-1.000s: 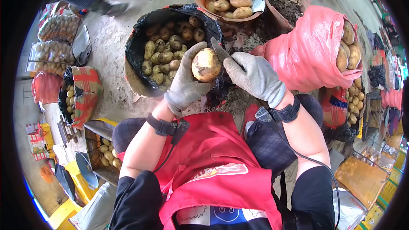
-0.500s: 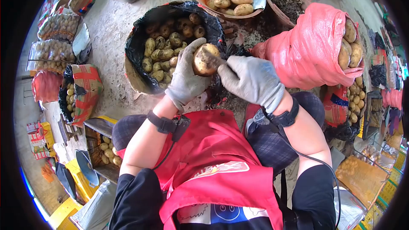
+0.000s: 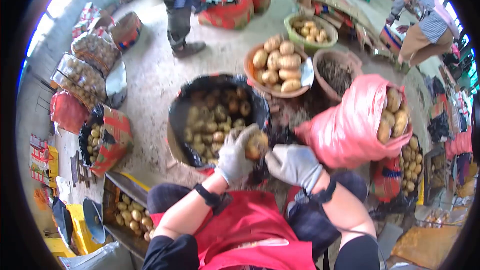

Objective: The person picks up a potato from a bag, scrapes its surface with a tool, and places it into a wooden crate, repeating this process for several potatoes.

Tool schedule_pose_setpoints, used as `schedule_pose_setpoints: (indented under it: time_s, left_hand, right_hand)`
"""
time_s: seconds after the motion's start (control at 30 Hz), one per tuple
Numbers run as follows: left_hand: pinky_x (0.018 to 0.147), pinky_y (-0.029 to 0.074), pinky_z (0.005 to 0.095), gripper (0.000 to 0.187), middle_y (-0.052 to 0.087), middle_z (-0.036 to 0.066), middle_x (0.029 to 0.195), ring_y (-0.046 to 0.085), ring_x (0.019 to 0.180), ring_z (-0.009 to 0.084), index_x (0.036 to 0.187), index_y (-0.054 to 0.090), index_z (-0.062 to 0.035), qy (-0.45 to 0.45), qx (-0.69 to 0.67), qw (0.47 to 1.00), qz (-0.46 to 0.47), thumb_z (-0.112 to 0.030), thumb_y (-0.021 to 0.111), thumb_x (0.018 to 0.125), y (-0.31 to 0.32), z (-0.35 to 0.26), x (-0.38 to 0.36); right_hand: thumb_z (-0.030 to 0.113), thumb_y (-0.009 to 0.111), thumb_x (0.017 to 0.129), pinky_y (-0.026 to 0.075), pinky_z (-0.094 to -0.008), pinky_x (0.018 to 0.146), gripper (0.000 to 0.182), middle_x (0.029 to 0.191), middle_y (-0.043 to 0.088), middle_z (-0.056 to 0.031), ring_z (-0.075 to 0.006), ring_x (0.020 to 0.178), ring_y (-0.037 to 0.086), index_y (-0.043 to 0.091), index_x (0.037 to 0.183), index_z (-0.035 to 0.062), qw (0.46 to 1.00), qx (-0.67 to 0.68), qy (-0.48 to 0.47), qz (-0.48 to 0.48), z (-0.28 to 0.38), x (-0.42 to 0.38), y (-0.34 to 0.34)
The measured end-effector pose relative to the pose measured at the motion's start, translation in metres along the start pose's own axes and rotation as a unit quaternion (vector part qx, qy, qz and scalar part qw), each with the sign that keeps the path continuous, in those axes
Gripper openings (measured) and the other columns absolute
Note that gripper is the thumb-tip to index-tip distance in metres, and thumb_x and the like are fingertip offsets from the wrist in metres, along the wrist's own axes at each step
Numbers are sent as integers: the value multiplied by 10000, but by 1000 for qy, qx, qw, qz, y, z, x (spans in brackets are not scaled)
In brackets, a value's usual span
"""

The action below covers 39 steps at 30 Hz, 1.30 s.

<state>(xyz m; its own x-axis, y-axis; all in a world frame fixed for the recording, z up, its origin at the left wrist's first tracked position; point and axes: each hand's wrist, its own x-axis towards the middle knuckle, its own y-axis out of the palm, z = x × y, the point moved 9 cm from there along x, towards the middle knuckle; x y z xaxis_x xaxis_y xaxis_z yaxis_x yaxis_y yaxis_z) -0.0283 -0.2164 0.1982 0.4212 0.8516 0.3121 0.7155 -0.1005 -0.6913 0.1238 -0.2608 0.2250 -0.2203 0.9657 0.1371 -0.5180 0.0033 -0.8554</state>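
My left hand (image 3: 237, 155), in a grey work glove, is closed around a large potato (image 3: 257, 145) with brown patches on its skin. My gloved right hand (image 3: 295, 165) is just right of the potato, its thumb and fingers pressed together. What sits in those fingers is too blurred to make out. Below and left of the held potato stands a wide basket lined with black plastic (image 3: 176, 115), with many potatoes (image 3: 220, 115) inside. To the right of my right hand leans a pink sack (image 3: 335, 130) with large potatoes showing at its mouth.
Ahead are a tub of large potatoes (image 3: 252, 77), a tub of dark soil-like debris (image 3: 320, 77) and a green basin of potatoes (image 3: 327, 37). A crate of potatoes (image 3: 112, 205) is by my left knee. One person (image 3: 182, 15) stands ahead; another (image 3: 425, 25) bends at far right.
My view has tilted up, so hands and baskets appear lower and more floor and people show ahead. The potato stays in my left hand; my right hand remains beside it.
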Motion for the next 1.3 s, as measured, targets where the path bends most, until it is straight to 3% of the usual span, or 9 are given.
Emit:
schedule_pose_setpoints:
  time_s: [0.27,0.33,0.53,0.63,0.7,1.07,1.13,1.2,1.3]
  left_hand:
    - [1055,511,501,868,654,219,1293,603,1214,433,1494,541,-98,-36,-43,998,12,-179,927,720,0,1,-2]
    - [1074,516,496,882,631,228,1365,606,1227,448,1529,508,-87,-26,-52,998,38,-135,904,742,1,-6,-3]
    - [1133,472,387,911,490,77,1455,547,1320,209,1648,300,-41,-107,-551,816,140,-105,841,918,5,-7,-15]
    - [1121,496,406,730,506,89,1466,557,1327,228,1646,314,-49,-143,-533,823,136,-201,699,1044,10,13,-19]
    - [1111,514,436,605,526,91,1478,573,1323,242,1630,349,-66,-206,-686,674,180,-326,552,1122,29,3,-30]
    - [1125,495,460,636,600,136,1436,579,1326,298,1496,519,-87,-324,-810,471,130,-545,591,1060,50,33,-37]
    - [1101,505,455,631,605,134,1429,586,1312,279,1470,535,-88,-345,-809,462,113,-555,604,1050,54,37,-39]
    - [1090,512,428,558,616,129,1414,593,1304,272,1440,548,-87,-165,-598,772,141,-492,610,1062,46,44,-31]
    - [1063,523,390,518,638,142,1372,626,1267,275,1399,544,-50,-294,-763,571,73,-314,738,998,29,21,-30]
  right_hand:
    - [483,745,973,583,-407,670,583,954,779,-192,-321,789,764,645,1334,36,977,161,55,-131,-37,-3,1]
    - [458,777,966,519,-293,579,568,873,728,-71,-158,648,669,630,1332,48,827,528,188,46,-17,-3,22]
    - [498,779,964,438,-216,592,541,923,626,47,-53,676,552,635,1291,92,739,640,183,105,-7,0,15]
    - [482,792,958,435,-223,595,550,914,614,46,-56,678,548,632,1292,75,750,616,197,139,-7,-4,26]
    - [476,795,962,433,-232,568,560,867,599,42,-58,638,538,625,1295,58,790,568,193,131,-2,-5,32]
    - [453,463,1136,486,-244,599,461,994,720,-34,-91,671,611,643,1332,77,847,485,219,-10,-37,-4,17]
    - [428,464,1135,484,-256,599,443,964,707,-35,-101,674,611,637,1333,71,811,514,278,12,-43,-11,23]
    - [409,460,1135,484,-260,600,428,953,701,-39,-106,675,612,639,1325,70,803,526,280,9,-43,-11,20]
    - [376,459,1132,484,-265,600,399,935,691,-44,-111,676,613,642,1303,65,787,546,286,4,-44,-12,22]
